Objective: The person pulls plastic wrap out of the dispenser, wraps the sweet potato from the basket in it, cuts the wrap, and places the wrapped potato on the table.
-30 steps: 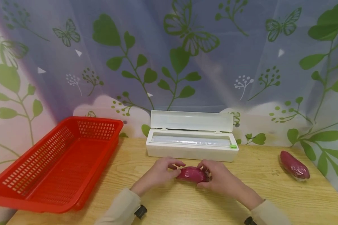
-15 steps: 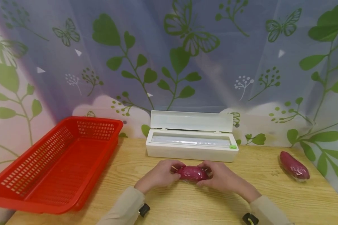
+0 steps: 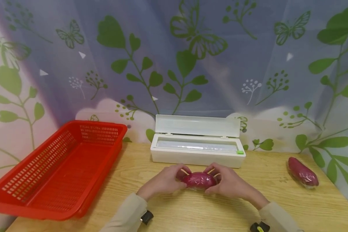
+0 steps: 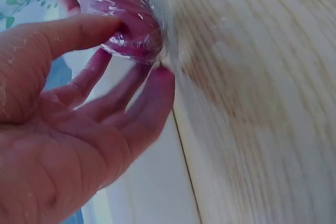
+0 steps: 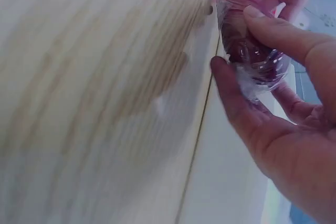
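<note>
Both hands hold a purplish-red sweet potato wrapped in clear cling film, one at each end, in front of the white box. At its left end, the left hand has the thumb on the near side and fingers behind. The right hand grips the other end, thumb towards the person. In the left wrist view, the film on the sweet potato looks creased and shiny, and the thumb presses on it. Loose, crumpled film gathers at the end of the sweet potato in the right wrist view.
A white cling film dispenser stands behind the hands, lid up, with a roll and a green cutter slide in it. The red plastic basket is at left. Another wrapped sweet potato lies at far right on the wooden table.
The left fingers have closed in on the left end of the sweet potato. Both hands and the sweet potato have otherwise stayed almost in the same place.
</note>
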A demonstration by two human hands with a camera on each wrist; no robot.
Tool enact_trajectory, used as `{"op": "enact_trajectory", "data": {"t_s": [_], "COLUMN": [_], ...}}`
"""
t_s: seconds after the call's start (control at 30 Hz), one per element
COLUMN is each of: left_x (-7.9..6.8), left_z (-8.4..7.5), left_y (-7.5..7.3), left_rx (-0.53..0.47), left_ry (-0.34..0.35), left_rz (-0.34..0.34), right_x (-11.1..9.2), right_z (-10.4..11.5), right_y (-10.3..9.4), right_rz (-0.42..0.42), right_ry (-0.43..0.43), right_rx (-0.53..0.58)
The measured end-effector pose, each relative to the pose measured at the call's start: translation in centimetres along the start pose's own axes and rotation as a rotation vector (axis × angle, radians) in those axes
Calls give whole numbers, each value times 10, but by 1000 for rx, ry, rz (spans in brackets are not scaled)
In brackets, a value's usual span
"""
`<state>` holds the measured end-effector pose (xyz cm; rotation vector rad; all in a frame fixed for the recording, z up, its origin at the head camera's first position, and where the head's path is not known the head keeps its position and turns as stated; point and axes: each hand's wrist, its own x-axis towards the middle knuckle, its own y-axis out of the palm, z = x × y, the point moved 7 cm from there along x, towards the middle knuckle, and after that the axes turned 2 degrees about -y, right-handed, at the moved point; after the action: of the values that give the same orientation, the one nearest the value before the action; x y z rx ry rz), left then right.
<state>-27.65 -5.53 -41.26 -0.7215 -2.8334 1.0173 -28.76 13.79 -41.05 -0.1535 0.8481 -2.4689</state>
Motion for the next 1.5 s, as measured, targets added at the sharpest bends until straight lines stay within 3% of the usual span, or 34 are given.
{"op": "enact_trajectory", "data": {"t_s": [0.13,0.23,0.4,0.53,0.67,0.73,0.8,0.97,1.03,1.1,1.17,1.23,1.4,1.5], "left_x": [1,2,2,4,5,5,3,-9,-15,-18,-19,-19,-16,-16], "left_z": [3,3,2,1,-4,-8,-12,-24,-26,-25,-20,-15,-3,0], "left_y": [1,1,4,4,2,-1,-9,-46,-59,-68,-71,-72,-72,-72], "left_rx": [-116,-226,-455,-513,-536,-483,-382,55,269,454,568,614,645,659], "left_ry": [-20,-34,-67,-65,-11,29,75,198,222,221,201,168,108,108], "left_rz": [44,75,127,124,121,88,10,-360,-508,-609,-647,-640,-605,-602], "right_x": [-4,-7,-12,-17,-20,-23,-26,-43,-51,-59,-67,-75,-90,-98], "right_z": [-4,-3,6,17,23,23,21,12,9,4,0,-5,-15,-23], "right_y": [-1,-2,-6,-6,-7,-9,-13,-30,-38,-44,-51,-56,-69,-77], "right_rz": [15,20,-19,-72,-138,-174,-207,-297,-338,-373,-405,-429,-487,-515], "right_ry": [6,-20,-99,-185,-240,-242,-225,-189,-175,-153,-140,-137,-129,-96], "right_rx": [132,136,-10,-135,-208,-225,-235,-296,-335,-364,-379,-385,-415,-423]}}
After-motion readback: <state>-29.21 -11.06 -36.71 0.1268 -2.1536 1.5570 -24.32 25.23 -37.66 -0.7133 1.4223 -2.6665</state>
